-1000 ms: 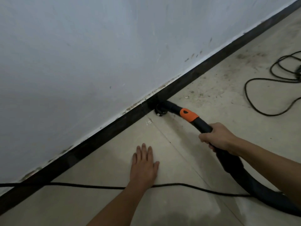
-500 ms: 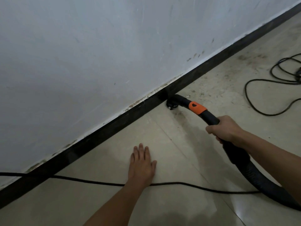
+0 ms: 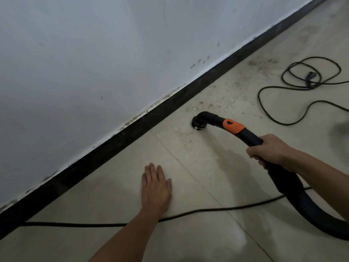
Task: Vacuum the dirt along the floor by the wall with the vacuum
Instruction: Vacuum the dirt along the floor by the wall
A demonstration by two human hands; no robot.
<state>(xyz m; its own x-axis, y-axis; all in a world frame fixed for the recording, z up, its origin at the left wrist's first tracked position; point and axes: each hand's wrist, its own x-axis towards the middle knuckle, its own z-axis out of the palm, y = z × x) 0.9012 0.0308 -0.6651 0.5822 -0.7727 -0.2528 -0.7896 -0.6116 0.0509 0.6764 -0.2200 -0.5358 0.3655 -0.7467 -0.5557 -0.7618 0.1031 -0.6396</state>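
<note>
My right hand (image 3: 269, 149) grips the black vacuum hose (image 3: 294, 193) just behind its orange collar (image 3: 233, 126). The bent black nozzle (image 3: 200, 121) points down onto the beige tiled floor (image 3: 217, 167), a short way out from the dark skirting board (image 3: 117, 142). Brown dirt and small white crumbs (image 3: 222, 99) lie scattered on the tiles beyond the nozzle, running along the skirting toward the upper right. My left hand (image 3: 155, 186) rests flat on the floor with its fingers straight, left of the hose.
A pale grey wall (image 3: 94, 63) fills the left and top. One thin black cable (image 3: 198, 211) runs across the floor under my left forearm. A loose coil of black cable with a plug (image 3: 311, 77) lies at the right.
The nozzle has slid right along the skirting and now sits a little away from it, on the dirty patch. My right hand moved with the hose. My left hand stayed flat.
</note>
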